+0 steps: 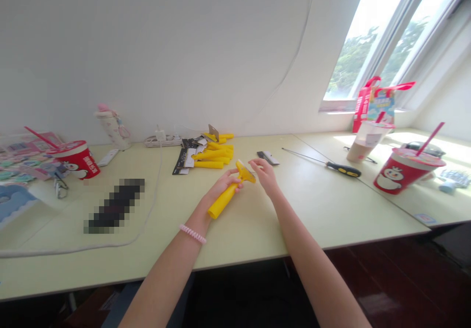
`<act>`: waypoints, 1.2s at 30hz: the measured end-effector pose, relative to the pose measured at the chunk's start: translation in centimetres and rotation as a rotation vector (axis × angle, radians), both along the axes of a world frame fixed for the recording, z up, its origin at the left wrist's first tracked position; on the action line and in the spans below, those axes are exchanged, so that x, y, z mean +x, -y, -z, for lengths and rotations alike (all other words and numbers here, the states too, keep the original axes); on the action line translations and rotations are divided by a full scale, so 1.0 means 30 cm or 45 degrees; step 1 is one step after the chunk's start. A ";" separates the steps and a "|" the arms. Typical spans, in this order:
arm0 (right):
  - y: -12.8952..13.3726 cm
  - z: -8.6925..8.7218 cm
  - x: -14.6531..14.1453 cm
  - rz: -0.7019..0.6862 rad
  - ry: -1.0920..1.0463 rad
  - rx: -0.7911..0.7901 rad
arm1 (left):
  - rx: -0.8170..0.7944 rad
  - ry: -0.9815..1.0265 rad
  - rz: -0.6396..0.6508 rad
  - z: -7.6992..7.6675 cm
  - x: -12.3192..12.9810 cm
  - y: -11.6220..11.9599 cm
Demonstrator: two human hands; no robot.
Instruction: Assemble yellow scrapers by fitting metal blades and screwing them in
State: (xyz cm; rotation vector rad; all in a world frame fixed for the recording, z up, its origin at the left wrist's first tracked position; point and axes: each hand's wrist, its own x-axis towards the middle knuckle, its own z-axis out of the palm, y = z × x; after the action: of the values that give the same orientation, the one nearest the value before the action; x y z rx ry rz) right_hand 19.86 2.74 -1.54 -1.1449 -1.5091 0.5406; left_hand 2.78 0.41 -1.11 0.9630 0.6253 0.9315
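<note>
A yellow tool (223, 200) with a thick handle and a wider head lies across my left hand (221, 184), whose fingers are closed round it near the head. Just right of the head is my right hand (264, 173), its fingertips close to the head's edge; whether they pinch anything is too small to tell. Beyond my hands lies a pile of similar yellow tools (215, 157) with black and white cards (184, 160). Another black and white card (268, 158) lies behind my right hand.
A screwdriver (342, 169) lies to the right, near a clear cup (364, 144) and a red cup (401, 171). On the left are another red cup (79, 161), a bottle (113, 129) and a blurred-out dark object (116, 207). A white cable (149, 215) crosses the table (235, 249).
</note>
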 end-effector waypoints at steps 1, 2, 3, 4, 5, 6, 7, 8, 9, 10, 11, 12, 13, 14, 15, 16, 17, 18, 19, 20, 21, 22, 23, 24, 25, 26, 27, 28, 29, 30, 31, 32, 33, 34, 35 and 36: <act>-0.003 0.006 0.021 0.093 0.115 0.036 | -0.019 0.014 -0.046 0.002 0.000 -0.004; -0.006 0.014 0.045 0.195 0.256 0.059 | -0.038 0.021 -0.089 0.002 -0.002 -0.006; -0.007 0.025 0.071 0.300 0.391 0.059 | -0.056 0.026 -0.130 0.001 -0.004 -0.008; -0.008 0.037 0.096 0.392 0.501 0.027 | -0.066 0.033 -0.169 0.000 -0.006 -0.009; -0.007 0.049 0.119 0.451 0.587 -0.024 | -0.066 0.040 -0.201 -0.002 -0.009 -0.010; -0.005 0.059 0.138 0.483 0.655 -0.088 | -0.059 0.044 -0.224 -0.003 -0.012 -0.012; -0.003 0.066 0.152 0.493 0.709 -0.157 | -0.049 0.047 -0.240 -0.004 -0.015 -0.013; 0.000 0.071 0.162 0.488 0.750 -0.221 | -0.042 0.052 -0.254 -0.005 -0.017 -0.015; 0.002 0.072 0.166 0.481 0.779 -0.277 | -0.043 0.058 -0.268 -0.005 -0.018 -0.018; 0.003 0.069 0.167 0.472 0.795 -0.324 | -0.051 0.069 -0.285 -0.004 -0.019 -0.020; 0.005 0.064 0.166 0.465 0.797 -0.354 | -0.062 0.085 -0.308 -0.004 -0.020 -0.023; 0.005 0.056 0.163 0.459 0.779 -0.365 | -0.076 0.104 -0.334 -0.005 -0.020 -0.024; 0.006 0.046 0.160 0.458 0.734 -0.359 | -0.090 0.121 -0.360 -0.006 -0.020 -0.025; 0.006 0.034 0.158 0.463 0.653 -0.330 | -0.101 0.132 -0.385 -0.007 -0.020 -0.025; 0.008 0.020 0.156 0.469 0.541 -0.272 | -0.107 0.136 -0.404 -0.009 -0.019 -0.024; 0.012 0.005 0.155 0.475 0.408 -0.188 | -0.109 0.133 -0.417 -0.010 -0.019 -0.023; 0.017 -0.011 0.153 0.479 0.269 -0.090 | -0.107 0.124 -0.423 -0.012 -0.019 -0.021; 0.024 -0.027 0.149 0.474 0.145 0.014 | -0.101 0.110 -0.425 -0.012 -0.018 -0.019; 0.034 -0.042 0.143 0.459 0.055 0.118 | -0.093 0.090 -0.424 -0.012 -0.018 -0.018; 0.045 -0.055 0.135 0.437 0.008 0.208 | -0.086 0.066 -0.420 -0.012 -0.018 -0.016; 0.057 -0.066 0.125 0.412 0.002 0.280 | -0.079 0.041 -0.414 -0.011 -0.018 -0.014; 0.068 -0.075 0.114 0.387 0.022 0.338 | -0.072 0.017 -0.401 -0.010 -0.018 -0.013; 0.079 -0.081 0.102 0.360 0.059 0.391 | -0.065 -0.002 -0.385 -0.010 -0.018 -0.012; 0.087 -0.084 0.090 0.330 0.104 0.440 | -0.059 -0.017 -0.366 -0.010 -0.018 -0.011; 0.092 -0.084 0.080 0.300 0.147 0.484 | -0.057 -0.028 -0.345 -0.010 -0.019 -0.010; 0.095 -0.083 0.070 0.272 0.185 0.522 | -0.055 -0.038 -0.327 -0.011 -0.019 -0.009; 0.096 -0.081 0.063 0.247 0.215 0.555 | -0.054 -0.045 -0.314 -0.012 -0.019 -0.009; 0.095 -0.078 0.058 0.227 0.240 0.578 | -0.053 -0.049 -0.307 -0.012 -0.019 -0.009; 0.094 -0.076 0.054 0.216 0.257 0.593 | -0.053 -0.049 -0.305 -0.012 -0.020 -0.009; 0.092 -0.074 0.052 0.213 0.266 0.600 | -0.052 -0.048 -0.304 -0.012 -0.020 -0.009; 0.091 -0.073 0.050 0.212 0.268 0.603 | -0.051 -0.043 -0.306 -0.012 -0.020 -0.009; 0.090 -0.073 0.049 0.210 0.266 0.602 | -0.049 -0.041 -0.306 -0.012 -0.019 -0.009; 0.090 -0.073 0.048 0.205 0.264 0.598 | -0.047 -0.042 -0.305 -0.013 -0.019 -0.008; 0.090 -0.073 0.048 0.197 0.262 0.593 | -0.045 -0.046 -0.304 -0.014 -0.018 -0.007; 0.090 -0.074 0.047 0.188 0.262 0.588 | -0.042 -0.053 -0.302 -0.015 -0.017 -0.005; 0.091 -0.075 0.046 0.179 0.262 0.583 | -0.041 -0.060 -0.300 -0.017 -0.016 -0.003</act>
State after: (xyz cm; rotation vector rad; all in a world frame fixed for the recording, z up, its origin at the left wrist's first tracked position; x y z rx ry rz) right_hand 21.24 0.02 0.70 -0.9535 -1.6055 -0.0264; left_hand 2.29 0.51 -0.59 0.8969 0.8040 1.1060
